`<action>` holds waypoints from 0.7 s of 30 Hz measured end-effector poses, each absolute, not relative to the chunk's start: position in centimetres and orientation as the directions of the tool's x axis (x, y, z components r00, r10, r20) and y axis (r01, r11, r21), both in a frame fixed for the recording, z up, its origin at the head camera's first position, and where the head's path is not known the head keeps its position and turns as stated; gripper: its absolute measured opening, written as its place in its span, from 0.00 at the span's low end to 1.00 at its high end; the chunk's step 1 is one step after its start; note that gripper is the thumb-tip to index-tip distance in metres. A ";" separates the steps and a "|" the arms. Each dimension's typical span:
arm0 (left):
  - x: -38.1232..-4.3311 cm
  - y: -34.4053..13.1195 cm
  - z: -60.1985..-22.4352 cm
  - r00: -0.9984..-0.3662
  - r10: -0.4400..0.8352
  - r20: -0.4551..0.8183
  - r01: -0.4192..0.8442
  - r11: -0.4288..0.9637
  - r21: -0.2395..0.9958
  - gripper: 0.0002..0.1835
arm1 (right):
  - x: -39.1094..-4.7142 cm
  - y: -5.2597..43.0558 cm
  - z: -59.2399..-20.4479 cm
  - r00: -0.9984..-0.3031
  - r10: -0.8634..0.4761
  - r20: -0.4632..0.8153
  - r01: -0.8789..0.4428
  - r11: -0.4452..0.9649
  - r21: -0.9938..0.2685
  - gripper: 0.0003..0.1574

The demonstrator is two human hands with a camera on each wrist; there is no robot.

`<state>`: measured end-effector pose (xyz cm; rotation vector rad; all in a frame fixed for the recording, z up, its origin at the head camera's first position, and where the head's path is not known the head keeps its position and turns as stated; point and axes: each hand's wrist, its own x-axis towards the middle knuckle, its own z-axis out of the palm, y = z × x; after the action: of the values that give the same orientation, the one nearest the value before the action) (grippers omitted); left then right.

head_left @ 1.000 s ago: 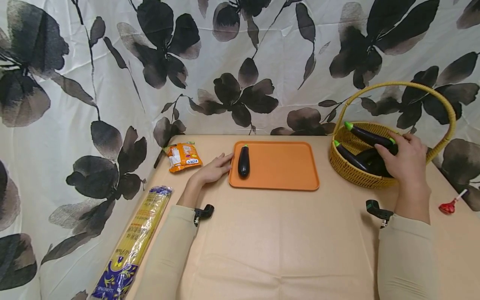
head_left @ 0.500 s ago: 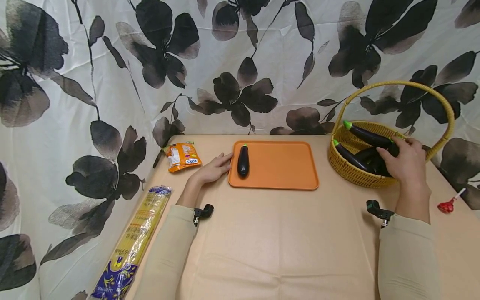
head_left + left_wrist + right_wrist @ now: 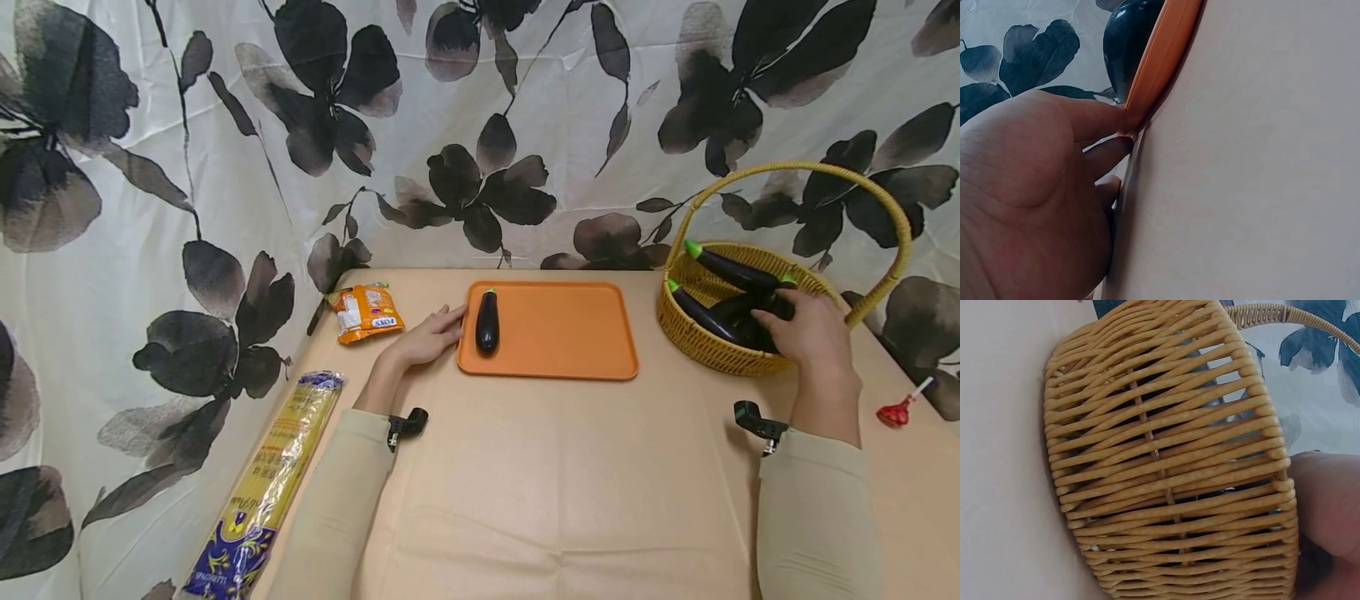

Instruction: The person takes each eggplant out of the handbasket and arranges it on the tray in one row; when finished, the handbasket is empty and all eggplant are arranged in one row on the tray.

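At the left end of an orange tray [image 3: 562, 333], my left hand [image 3: 427, 340] rests on the table with its fingertips touching the tray's edge. The left wrist view shows the thumb and fingers fairly straight against the rim [image 3: 1159, 56]. One eggplant [image 3: 487, 323] lies on the tray. My right hand [image 3: 816, 333] reaches over the front right rim of a wicker basket [image 3: 720, 360] and grips an eggplant [image 3: 784, 307] between thumb and fingers. Other eggplants lie there, one [image 3: 731, 271] across the back. In the right wrist view, basket weave [image 3: 1166, 456] hides most of the hand.
The basket's tall handle [image 3: 810, 167] arches above the right hand. An orange snack packet [image 3: 367, 313] lies left of the tray. A spaghetti packet [image 3: 266, 483] runs along the table's left edge. A small red object with a white stick [image 3: 896, 414] lies at far right.
Inside the basket, my right hand has shifted slightly downward and toward me, and the gripped eggplant's green tip now shows above the fingers. The left hand, tray and tray eggplant have stayed put.
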<state>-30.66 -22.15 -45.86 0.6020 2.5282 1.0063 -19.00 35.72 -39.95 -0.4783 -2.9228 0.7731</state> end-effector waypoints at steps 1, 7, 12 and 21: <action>-30.7 -22.2 -45.9 -0.848 0.505 -0.164 0.254 0.658 0.709 0.32 | -19.0 35.7 -39.9 -0.950 0.311 -0.018 0.280 0.829 -0.485 0.49; -30.7 -22.1 -45.9 -0.845 0.510 -0.158 0.259 0.651 0.714 0.32 | -18.9 35.6 -39.5 -0.951 0.300 -0.073 0.299 0.835 -0.461 0.49; -30.6 -22.1 -45.8 -0.848 0.509 -0.149 0.264 0.649 0.713 0.31 | -18.8 35.7 -39.0 -0.943 0.321 -0.094 0.323 0.804 -0.499 0.44; -30.5 -22.2 -45.8 -0.847 0.509 -0.155 0.261 0.650 0.714 0.32 | -18.6 35.7 -38.9 -0.933 0.342 -0.113 0.336 0.713 -0.615 0.45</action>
<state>-30.47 -22.22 -45.79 0.6118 2.5287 1.0156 -18.61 35.73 -38.86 -0.5742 -2.8991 1.0377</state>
